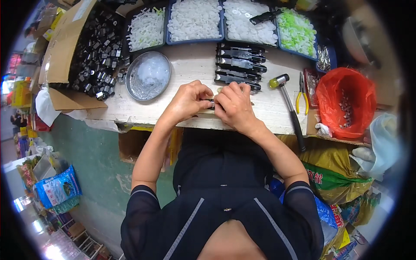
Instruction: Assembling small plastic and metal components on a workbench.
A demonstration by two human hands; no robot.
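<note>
both hands, left hand (187, 102) and right hand (234, 105), pinch closed on one small dark metal part (210, 102); five finished black pieces (239, 66) lie stacked beyond, and a cardboard box of black metal parts (96, 52) remains.

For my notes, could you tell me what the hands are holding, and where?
Both hands, left hand and right hand, pinch a small dark part between them at its ends; details are hidden.

Bare worktop (190, 69) lies between the round metal dish (148, 76) and the stack of black metal parts (239, 65), a free lane toward the far-edge trays (195, 21). Along the near edge, both hands close the middle. Rightward, a hammer (289, 106) lies across the near edge, with yellow-handled pliers (302, 93) and a red bag (344, 102) beyond. The left end is blocked by a cardboard box (65, 47).
</note>
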